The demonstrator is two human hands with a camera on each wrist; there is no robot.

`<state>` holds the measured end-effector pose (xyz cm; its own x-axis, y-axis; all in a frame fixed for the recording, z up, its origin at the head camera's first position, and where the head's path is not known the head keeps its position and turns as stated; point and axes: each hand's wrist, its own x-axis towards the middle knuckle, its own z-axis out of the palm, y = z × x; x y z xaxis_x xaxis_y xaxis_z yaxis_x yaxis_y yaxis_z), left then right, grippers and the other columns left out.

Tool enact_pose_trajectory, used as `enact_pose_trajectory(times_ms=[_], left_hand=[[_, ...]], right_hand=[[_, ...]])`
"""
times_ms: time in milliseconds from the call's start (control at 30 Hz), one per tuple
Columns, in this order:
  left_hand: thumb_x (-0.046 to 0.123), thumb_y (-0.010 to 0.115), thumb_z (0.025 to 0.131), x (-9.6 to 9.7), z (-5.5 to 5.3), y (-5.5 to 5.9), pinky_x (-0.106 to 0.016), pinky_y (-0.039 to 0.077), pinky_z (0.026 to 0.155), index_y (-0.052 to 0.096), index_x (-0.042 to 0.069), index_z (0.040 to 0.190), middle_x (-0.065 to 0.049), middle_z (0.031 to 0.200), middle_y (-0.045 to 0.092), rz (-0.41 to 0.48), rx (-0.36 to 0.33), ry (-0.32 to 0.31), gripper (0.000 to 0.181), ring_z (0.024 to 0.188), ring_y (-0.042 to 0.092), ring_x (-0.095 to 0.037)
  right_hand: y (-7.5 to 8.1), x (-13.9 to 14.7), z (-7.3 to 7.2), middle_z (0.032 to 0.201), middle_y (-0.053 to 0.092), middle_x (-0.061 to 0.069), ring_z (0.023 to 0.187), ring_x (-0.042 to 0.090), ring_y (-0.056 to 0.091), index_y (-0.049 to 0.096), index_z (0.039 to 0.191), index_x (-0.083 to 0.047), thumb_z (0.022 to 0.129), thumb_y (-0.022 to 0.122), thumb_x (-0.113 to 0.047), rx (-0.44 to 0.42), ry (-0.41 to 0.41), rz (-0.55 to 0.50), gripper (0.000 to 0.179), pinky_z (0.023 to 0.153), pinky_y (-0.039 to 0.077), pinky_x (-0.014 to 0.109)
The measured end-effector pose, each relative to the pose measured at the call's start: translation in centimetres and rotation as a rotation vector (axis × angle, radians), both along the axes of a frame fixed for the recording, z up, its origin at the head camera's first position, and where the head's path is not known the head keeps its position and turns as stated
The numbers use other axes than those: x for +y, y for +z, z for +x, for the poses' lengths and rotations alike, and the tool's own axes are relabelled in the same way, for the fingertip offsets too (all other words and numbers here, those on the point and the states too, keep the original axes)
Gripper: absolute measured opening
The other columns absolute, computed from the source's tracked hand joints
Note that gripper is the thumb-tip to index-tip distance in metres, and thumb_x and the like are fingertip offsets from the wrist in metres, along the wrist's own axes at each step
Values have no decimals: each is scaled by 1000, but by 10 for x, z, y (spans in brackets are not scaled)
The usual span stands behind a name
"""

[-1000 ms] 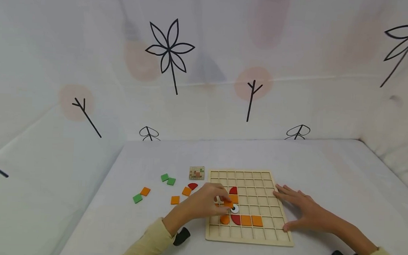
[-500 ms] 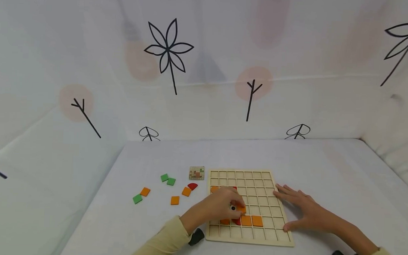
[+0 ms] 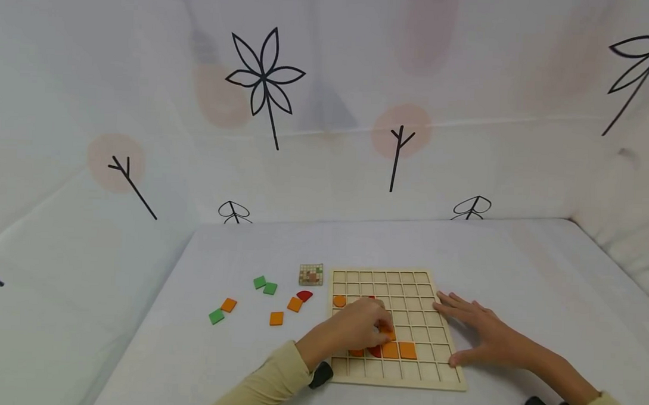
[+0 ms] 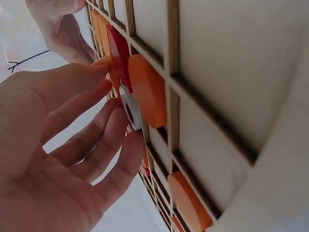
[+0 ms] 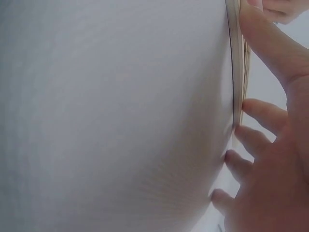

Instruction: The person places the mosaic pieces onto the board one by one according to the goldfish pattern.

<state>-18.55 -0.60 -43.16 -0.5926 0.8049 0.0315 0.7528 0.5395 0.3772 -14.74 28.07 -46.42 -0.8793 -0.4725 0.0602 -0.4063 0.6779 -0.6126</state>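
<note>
My left hand [image 3: 349, 325] is over the wooden grid board [image 3: 428, 373], its thumb and index finger pinching an orange square tile [image 3: 389, 334] at a cell. That cell lies just above a row holding a red curved tile [image 3: 375, 351] and two orange squares [image 3: 407, 350]. In the left wrist view, a white disc with a dark centre [image 4: 129, 108] sits by the fingers, beside an orange rounded tile [image 4: 147, 92]. My right hand [image 3: 483, 336] rests with spread fingers along the board's right edge, thumb near the lower corner. The left hand hides part of the board.
Left of the board lie loose tiles: green squares [image 3: 216, 316], orange squares [image 3: 276, 318] and a red rounded piece [image 3: 304, 296]. A small patterned card [image 3: 311, 275] lies by the board's top left corner. An orange disc [image 3: 339, 301] sits in the left column.
My left hand has moved right across the board with the orange square tile, then settled at the cell above the bottom tile row. The right hand stays in place.
</note>
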Motion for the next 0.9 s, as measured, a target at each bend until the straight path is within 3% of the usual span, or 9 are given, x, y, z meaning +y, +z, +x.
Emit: enact_pose_trajectory(times_ms=[233, 533, 900], left_hand=[[20, 71, 85, 0, 1, 0, -11, 38, 64, 71, 17, 89, 10, 80, 56, -16, -40, 38, 5, 72, 45, -1], [17, 70, 86, 0, 1, 0, -11, 38, 63, 72, 17, 89, 10, 82, 57, -16, -19, 25, 4, 71, 45, -1], [14, 65, 88, -16, 3, 11, -14, 43, 73, 73, 15, 96, 10, 94, 60, 42, -89, 70, 11, 86, 53, -4]], right_hand=[[-1, -2, -2, 151, 30, 15, 140, 36, 17, 46, 141, -17, 61, 78, -57, -14, -6, 7, 94, 100, 10, 69], [0, -2, -4, 151, 29, 16, 138, 41, 18, 47, 140, -16, 60, 77, -58, -11, -7, 25, 96, 100, 11, 69], [-2, 1, -2, 151, 29, 16, 143, 22, 12, 46, 141, -16, 62, 77, -57, 3, 8, -6, 94, 103, 7, 68]])
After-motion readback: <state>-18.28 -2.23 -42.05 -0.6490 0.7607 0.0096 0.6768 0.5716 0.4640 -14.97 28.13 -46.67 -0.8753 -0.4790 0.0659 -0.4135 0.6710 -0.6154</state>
